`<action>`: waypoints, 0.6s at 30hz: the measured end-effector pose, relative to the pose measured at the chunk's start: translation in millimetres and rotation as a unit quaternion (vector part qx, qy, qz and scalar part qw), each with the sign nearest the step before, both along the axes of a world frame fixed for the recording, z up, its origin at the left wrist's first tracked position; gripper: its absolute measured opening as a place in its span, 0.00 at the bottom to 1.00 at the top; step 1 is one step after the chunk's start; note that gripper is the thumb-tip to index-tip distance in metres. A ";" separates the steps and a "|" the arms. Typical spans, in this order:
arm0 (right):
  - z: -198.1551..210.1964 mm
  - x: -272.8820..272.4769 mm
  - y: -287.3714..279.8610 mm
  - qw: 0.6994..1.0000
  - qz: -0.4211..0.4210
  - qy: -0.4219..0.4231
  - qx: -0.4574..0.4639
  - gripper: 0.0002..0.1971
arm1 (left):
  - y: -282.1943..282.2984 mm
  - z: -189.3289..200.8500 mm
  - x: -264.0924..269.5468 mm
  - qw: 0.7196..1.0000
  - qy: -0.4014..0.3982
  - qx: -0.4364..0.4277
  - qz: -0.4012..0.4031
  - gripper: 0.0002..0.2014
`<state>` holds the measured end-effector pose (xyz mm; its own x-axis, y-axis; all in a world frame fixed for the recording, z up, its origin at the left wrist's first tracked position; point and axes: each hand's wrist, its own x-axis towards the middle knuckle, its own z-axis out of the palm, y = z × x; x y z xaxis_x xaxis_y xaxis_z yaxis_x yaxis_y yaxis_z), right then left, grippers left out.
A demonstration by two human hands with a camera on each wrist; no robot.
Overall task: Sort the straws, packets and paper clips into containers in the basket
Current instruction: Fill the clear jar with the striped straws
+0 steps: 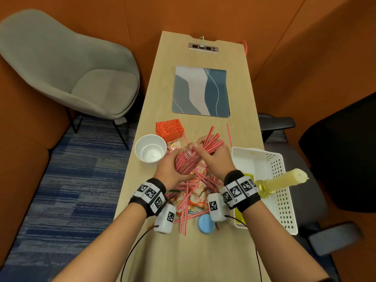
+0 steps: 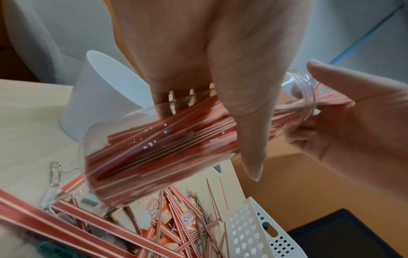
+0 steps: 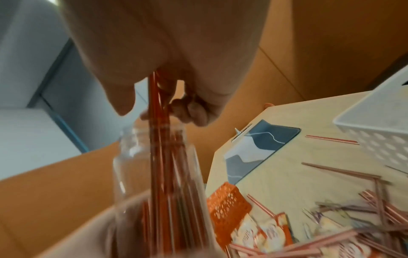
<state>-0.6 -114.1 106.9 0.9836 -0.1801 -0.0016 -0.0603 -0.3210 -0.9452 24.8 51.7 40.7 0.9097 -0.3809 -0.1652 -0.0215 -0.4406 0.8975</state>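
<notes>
Left hand (image 1: 169, 173) wrapped round a clear plastic jar (image 2: 159, 148) held tilted above the middle of the desk (image 1: 156, 82), thumb across the near wall, fingers (image 2: 167, 103) curled behind it. Right hand (image 1: 218, 157) pinching a bundle of red-and-white straws (image 3: 158, 108) just past the jar's mouth, lower ends already inside. Beneath, loose straws, creamer packets (image 1: 198, 200) and paper clips (image 2: 55, 172) heaped toward the near edge. White perforated basket (image 1: 284, 200) at the right edge, white paper cup (image 1: 150, 148) near the left.
</notes>
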 end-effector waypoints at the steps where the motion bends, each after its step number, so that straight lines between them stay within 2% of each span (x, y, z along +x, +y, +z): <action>1: 4.5 4.1 -5.0 1.000 -0.013 -0.011 0.002 0.06 | -0.2 0.9 0.4 1.000 -0.005 0.006 -0.005 0.41; 5: 18.2 14.3 -17.7 0.998 -0.049 -0.044 0.003 0.09 | -2.2 -0.7 2.5 1.000 -0.008 0.017 -0.008 0.44; 10: 15.9 15.3 -10.5 0.994 0.009 0.003 -0.108 0.09 | -3.7 -3.3 5.2 1.000 -0.011 0.012 -0.004 0.45; 13: 16.2 21.7 -13.3 0.991 -0.004 -0.002 -0.133 0.12 | -1.6 -5.1 8.4 1.000 -0.009 0.020 -0.003 0.45; 18: 20.5 33.1 -5.2 0.964 0.115 0.037 -0.239 0.04 | -2.1 -3.7 16.6 1.000 0.002 0.005 -0.006 0.43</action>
